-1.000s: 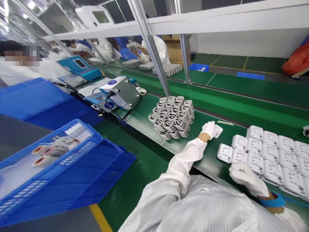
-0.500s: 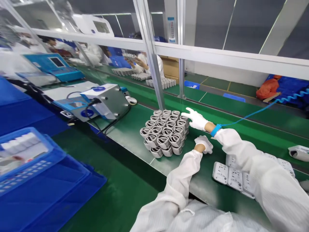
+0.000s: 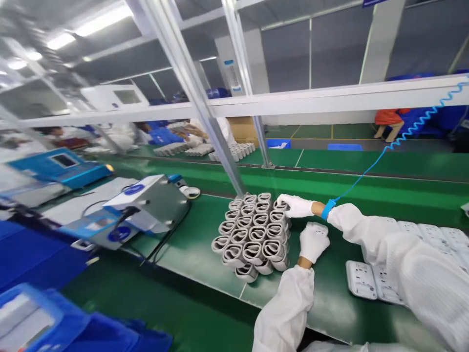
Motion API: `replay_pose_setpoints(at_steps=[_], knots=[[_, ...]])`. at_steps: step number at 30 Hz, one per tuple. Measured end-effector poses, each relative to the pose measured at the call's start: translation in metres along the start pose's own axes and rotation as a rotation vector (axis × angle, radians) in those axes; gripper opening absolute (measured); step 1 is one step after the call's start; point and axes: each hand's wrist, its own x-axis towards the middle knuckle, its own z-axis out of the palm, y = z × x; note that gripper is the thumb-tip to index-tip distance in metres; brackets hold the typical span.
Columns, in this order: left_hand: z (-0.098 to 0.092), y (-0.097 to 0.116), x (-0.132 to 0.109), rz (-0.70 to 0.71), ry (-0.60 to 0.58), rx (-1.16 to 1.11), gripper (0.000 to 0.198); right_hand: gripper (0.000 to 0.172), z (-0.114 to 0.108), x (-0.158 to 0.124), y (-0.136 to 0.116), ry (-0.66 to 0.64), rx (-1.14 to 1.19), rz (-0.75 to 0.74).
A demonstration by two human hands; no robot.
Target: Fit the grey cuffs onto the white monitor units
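"On the green bench top (image 3: 205,244), just past the slanted post, what is the right hand (image 3: 296,206) on?"

"It lies on a block of rolled grey cuffs (image 3: 252,232), at the far right corner. Its fingers (image 3: 284,200) stretch out flat over the corner roll (image 3: 279,216), loose and spread rather than closed round it. The hand is touching, not gripping."

"Which way do the rolls point?"

"Their open ends face up toward the camera, so each roll's long axis stands roughly upright, leaning a little toward the viewer. They are packed in tight rows, with a lower layer showing along the near edge."

"And the left hand (image 3: 313,243)?"

"It is just right of the block, near its near right corner and apart from it. The back of the glove faces the camera and the fingers are curled round a white housing (image 3: 318,228)."

"Where does that housing sit in the hold?"

"It sticks out beyond the knuckles on the far side, with its flat face up, and lies between the two hands. The glove covers most of it, so I cannot tell its long axis."

"Anything on the right wrist?"

"A blue wrist band (image 3: 328,209), with a blue coiled cord (image 3: 384,149) running up and away to the right."

"What else lies near?"

"More white housings (image 3: 366,279) lie flat in rows to the right, partly under the right sleeve. A metal-cased machine (image 3: 157,198) stands well to the left of the cuffs."
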Motion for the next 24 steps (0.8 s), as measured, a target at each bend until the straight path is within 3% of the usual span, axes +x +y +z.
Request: replay_pose_setpoints(at_steps=[4,8,12,15,19,24], knots=[[0.012,-0.005,-0.002,-0.013,0.171,-0.096,0.010,0.029,-0.005,-0.018,0.004,0.098,0.014,0.034],[0.018,-0.013,-0.012,-0.027,0.355,-0.200,0.013,0.026,-0.033,-0.044,0.004,0.260,-0.001,0.024],[0.021,-0.013,-0.020,-0.035,0.508,-0.250,0.021,0.032,-0.069,-0.092,0.010,0.436,-0.071,0.083],[0.025,-0.011,-0.026,-0.028,0.588,-0.279,0.030,0.028,-0.080,-0.132,0.026,0.568,-0.131,0.253],[0.022,0.003,-0.031,-0.046,0.648,-0.311,0.041,0.020,-0.062,-0.172,0.062,0.589,-0.162,0.530],[0.000,0.042,0.002,-0.096,0.592,-0.366,0.043,0.026,-0.010,-0.183,0.097,0.369,-0.096,0.641]])
